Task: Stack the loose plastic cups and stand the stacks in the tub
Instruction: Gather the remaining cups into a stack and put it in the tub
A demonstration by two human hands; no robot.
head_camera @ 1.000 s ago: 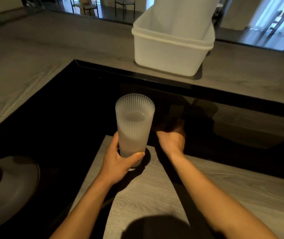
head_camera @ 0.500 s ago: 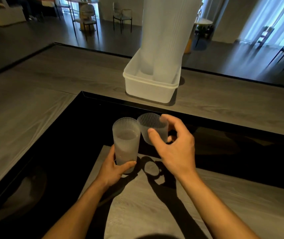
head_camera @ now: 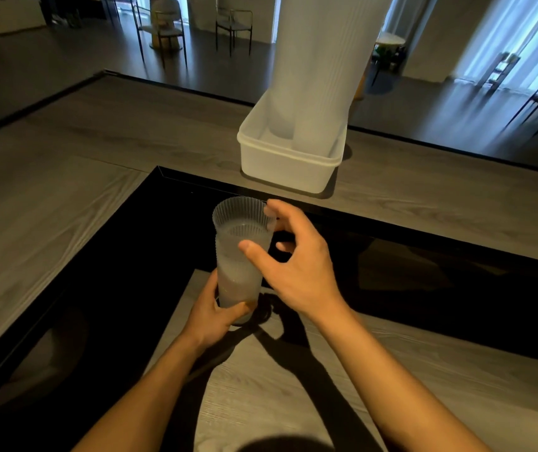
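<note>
Grey wood desk frames a glossy black inset. The left hand grips the base of an upright cup stack. The right hand pinches the top cup nested in it, thumb in front, forefinger at the rim. At 1 o'clock, well apart, the white tub holds tall stacks.

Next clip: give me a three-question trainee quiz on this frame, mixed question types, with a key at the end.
1. True or false: the left hand grips the cup stack near its base.
2. The right hand pinches: A) a spoon; B) the top cup of the held stack; C) a lid.
3. What already stands in the tub?
Key: 1 true; 2 B; 3 tall cup stacks.
</note>
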